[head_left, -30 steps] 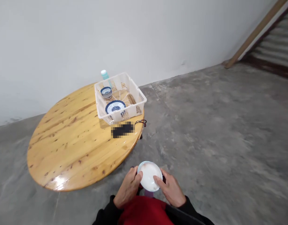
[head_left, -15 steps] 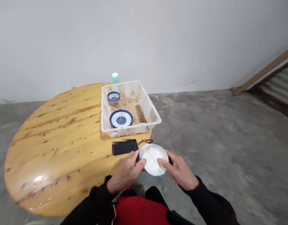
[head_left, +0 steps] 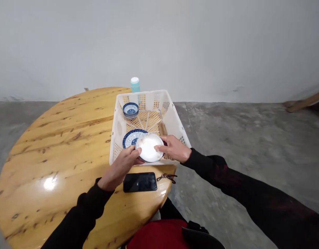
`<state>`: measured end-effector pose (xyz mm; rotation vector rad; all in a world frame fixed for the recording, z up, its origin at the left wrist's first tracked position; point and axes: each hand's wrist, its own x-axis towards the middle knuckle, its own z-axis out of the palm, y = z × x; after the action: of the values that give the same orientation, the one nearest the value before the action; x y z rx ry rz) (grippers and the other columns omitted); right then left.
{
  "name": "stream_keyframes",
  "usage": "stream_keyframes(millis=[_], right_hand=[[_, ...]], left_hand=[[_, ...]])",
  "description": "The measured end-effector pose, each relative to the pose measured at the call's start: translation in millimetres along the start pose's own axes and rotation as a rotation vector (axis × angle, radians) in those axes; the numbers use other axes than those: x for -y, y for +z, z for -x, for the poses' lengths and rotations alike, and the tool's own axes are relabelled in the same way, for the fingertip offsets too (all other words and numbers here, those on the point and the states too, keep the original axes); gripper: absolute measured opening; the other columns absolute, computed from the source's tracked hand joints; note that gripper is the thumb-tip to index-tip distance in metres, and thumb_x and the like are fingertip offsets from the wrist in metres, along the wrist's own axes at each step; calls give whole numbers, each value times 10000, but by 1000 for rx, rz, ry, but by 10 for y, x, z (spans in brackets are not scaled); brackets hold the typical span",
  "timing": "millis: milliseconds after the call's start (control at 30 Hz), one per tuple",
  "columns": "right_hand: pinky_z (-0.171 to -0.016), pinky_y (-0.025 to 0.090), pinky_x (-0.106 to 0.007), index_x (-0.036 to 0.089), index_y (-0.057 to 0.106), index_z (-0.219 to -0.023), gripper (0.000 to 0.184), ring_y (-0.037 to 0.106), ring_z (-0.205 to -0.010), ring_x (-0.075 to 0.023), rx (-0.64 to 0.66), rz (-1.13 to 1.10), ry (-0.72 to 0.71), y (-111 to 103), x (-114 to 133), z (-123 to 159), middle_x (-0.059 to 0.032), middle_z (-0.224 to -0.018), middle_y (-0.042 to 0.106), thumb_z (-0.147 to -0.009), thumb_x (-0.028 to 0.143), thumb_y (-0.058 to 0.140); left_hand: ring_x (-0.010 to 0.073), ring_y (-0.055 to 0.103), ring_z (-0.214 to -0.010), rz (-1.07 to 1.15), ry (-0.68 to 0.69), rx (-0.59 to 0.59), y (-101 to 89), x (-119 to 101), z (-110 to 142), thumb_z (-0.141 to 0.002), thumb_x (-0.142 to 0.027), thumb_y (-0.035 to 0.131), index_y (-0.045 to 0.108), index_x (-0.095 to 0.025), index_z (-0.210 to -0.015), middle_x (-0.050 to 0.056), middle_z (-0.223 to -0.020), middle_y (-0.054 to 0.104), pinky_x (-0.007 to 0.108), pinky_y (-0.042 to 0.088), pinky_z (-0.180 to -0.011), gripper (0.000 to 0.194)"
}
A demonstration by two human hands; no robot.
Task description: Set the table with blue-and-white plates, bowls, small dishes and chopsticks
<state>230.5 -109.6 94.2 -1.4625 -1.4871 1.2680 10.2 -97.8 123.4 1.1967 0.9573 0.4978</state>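
Observation:
Between both hands is a white bowl (head_left: 149, 149) with a thin dark rim and a few brownish smudges inside. It is over the near edge of a white plastic basket (head_left: 113, 138). My left hand (head_left: 121, 165) grips its left side, thumb on the rim. On the right side my right hand (head_left: 173, 148) holds it, thumb pressed inside. The bowl partly covers a blue-patterned plate (head_left: 129, 137) in the basket. Behind that, a stack of blue-patterned bowls (head_left: 130, 110) sits in the far left corner. Along the basket's right side lie wooden chopsticks (head_left: 162, 129), partly hidden by my right hand.
The basket stands on a glossy wooden table (head_left: 61, 138) with a curved edge. In front of it lie a black phone (head_left: 140, 182) and a small strap with a clasp (head_left: 166, 177). A turquoise bottle (head_left: 135, 85) with a white lid stands behind the basket, near the wall.
Both hands have carried the white bowl forward and left, from in front of the table to over the basket's near part. The view has shifted slightly.

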Motion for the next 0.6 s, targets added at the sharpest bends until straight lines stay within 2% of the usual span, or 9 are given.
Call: stream_keyframes(millis=[100,200,300,400,500,600], right_hand=[[-529,491,-252,153,636,-717,118,599,-593,-168,72,-82,70,-177,-140,-550,1,-636,640,-654,253,630],[-509,472,-258,155,608,-651,38,568,-539,-158,66,-38,136,-385,-304,-1085,-1,-570,593,-631,186,615],[-528,453,-262,142,615,-641,18,556,-554,-156,31,128,191,-603,-449,-1596,-12,-561,578,-646,149,600],[-558,417,-252,126,626,-643,59,565,-618,-158,-16,417,230,-791,-568,-2059,-31,-591,591,-694,119,597],[-598,414,-257,115,652,-667,91,614,-698,-186,-34,623,285,-936,-683,-2451,-72,-637,641,-737,86,601],[-649,435,-280,115,683,-682,102,661,-791,-236,-33,695,307,-1042,-810,-2766,-120,-672,678,-771,113,633]], left_hand=[[240,685,-936,59,-37,-58,-111,-38,-504,-810,-495,696,672,-150,-921,103,-1000,733,372,554,-859,363],[233,689,-887,105,-66,-142,-156,-28,-1077,-781,-441,728,670,-152,-868,95,-918,741,350,555,-806,307],[209,674,-812,162,-101,-244,-136,51,-1664,-773,-342,724,641,-160,-790,67,-796,708,314,548,-734,201],[179,645,-797,219,-110,-362,-70,168,-2211,-742,-237,730,581,-178,-724,28,-745,651,264,532,-698,161],[185,651,-864,293,-104,-435,14,279,-2701,-744,-175,702,557,-186,-747,37,-805,655,276,542,-751,145],[205,670,-939,370,-125,-462,90,380,-3127,-771,-154,637,593,-158,-853,75,-895,690,322,553,-829,93]])
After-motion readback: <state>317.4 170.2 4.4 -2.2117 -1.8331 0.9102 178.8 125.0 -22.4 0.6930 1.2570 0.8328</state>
